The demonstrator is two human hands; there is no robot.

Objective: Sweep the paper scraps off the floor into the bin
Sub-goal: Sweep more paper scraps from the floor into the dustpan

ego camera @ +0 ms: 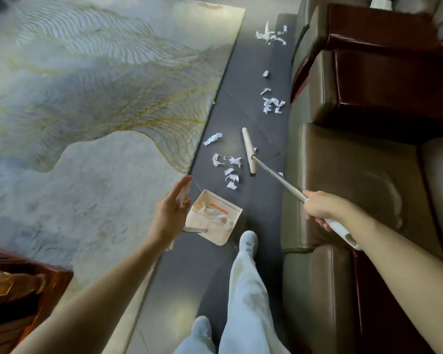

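White paper scraps (273,104) lie strewn along the dark floor strip (230,111) between a pale rug (100,98) on the left and a brown leather sofa (343,175) on the right. The right hand (320,209) grips the handle of the broom (248,149), whose head rests among the nearer scraps. The left hand (168,215), fingers straight and close together, hovers just left of the cream dustpan (234,215), which already holds some scraps.
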